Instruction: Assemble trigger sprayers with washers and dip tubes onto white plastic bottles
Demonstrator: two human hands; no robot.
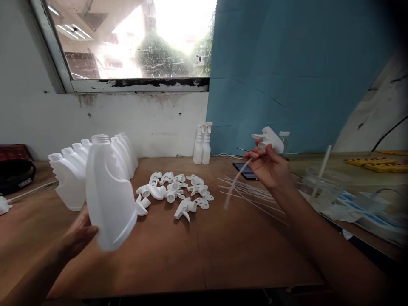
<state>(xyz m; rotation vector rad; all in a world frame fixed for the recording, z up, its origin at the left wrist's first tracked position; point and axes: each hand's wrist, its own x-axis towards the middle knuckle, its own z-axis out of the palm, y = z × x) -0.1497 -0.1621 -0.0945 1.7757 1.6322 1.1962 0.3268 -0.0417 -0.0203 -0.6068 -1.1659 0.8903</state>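
At the left, my left hand (79, 234) is closed around a white plastic bottle (110, 193), uncapped and upright with a slight tilt, raised off the table. My right hand (267, 169), higher and to the right, grips a white trigger sprayer head (271, 141). From under that hand a thin, clear dip tube (236, 179) hangs down, curved. A slim pointed metal tool (244, 149) also sticks out from the fingers; its kind is unclear. Between the hands lie several loose trigger sprayer heads (154, 191) and small white rings (204, 203).
More open white bottles (70, 178) stand in rows behind the held one. Two bottles with sprayers (206, 144) stand by the wall. Loose thin tubes (245, 191) and a phone or tablet (245, 171) lie at right. Beyond are a clear container (328, 182) and a power strip (360, 208).
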